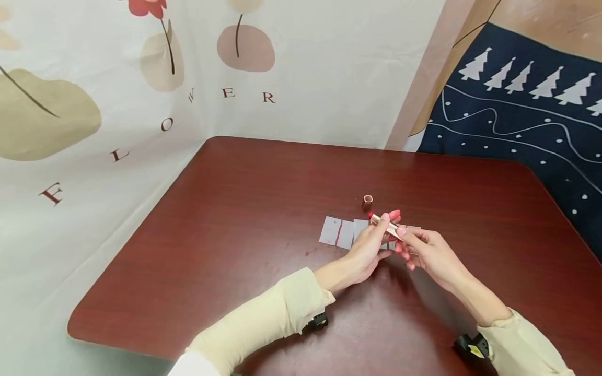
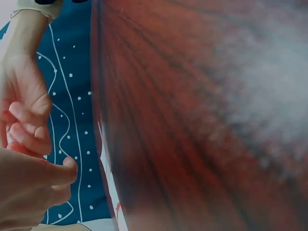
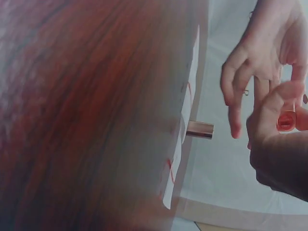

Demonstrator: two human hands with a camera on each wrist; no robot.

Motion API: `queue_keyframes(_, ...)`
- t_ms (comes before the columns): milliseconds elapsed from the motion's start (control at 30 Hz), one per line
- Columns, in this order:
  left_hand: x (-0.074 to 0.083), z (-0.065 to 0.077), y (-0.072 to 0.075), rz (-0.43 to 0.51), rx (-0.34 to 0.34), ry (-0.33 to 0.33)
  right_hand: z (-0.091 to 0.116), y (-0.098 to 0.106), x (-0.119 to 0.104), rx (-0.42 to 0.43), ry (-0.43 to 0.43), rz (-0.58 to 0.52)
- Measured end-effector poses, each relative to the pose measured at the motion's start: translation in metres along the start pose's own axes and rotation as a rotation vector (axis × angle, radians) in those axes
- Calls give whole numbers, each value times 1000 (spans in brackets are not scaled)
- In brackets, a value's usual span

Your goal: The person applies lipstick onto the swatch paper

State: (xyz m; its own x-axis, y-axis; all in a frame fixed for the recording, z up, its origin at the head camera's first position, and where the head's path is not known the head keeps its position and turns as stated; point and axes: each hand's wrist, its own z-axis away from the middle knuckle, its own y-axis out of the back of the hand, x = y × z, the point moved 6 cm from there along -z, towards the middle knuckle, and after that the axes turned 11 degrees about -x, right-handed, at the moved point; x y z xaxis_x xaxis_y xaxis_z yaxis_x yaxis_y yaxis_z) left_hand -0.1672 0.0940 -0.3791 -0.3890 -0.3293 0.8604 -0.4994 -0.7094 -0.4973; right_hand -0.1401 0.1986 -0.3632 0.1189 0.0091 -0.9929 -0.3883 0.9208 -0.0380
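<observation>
Above the table, both hands meet on a gold lipstick tube whose red tip points up and to the left. My left hand holds the tube's upper part, thumb along its side and red-smeared fingers behind it. Near the base, my right hand pinches the tube between thumb and fingers; its fingertips are stained red too. The right wrist view shows the tube's round end between the hands. The lipstick cap stands upright on the table just beyond them.
White paper slips with red strokes lie in a row under and beside the hands, partly hidden. Small red smudges mark the brown table. A printed curtain and a dark blue tree-patterned cloth hang behind it.
</observation>
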Motion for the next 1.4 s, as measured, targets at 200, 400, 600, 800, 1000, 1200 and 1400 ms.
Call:
queue_keyframes(200, 0, 0, 2, 1, 10, -18, 0, 4, 3, 29, -1, -30)
queue_keyframes(400, -1, -2, 1, 22, -24, -29, -2, 0, 8, -120, -27, -194)
queue_keyframes(600, -1, -3, 0, 11, -6, -26, 1, 2, 9, 1, 20, -137)
queue_keyframes(800, -2, -2, 3, 4, 38, -11, 1, 4, 8, 140, 15, -117)
queue_keyframes(1000, 1, -2, 3, 28, 17, -47, -5, -4, 12, -69, -4, -208)
queue_keyframes(1200, 0, 2, 1, 59, -44, -22, -5, -6, 15, -117, 7, -315)
queue_keyframes(1400, 5, 11, -5, 228, -235, 3, -1, -11, 8, -243, 85, -497)
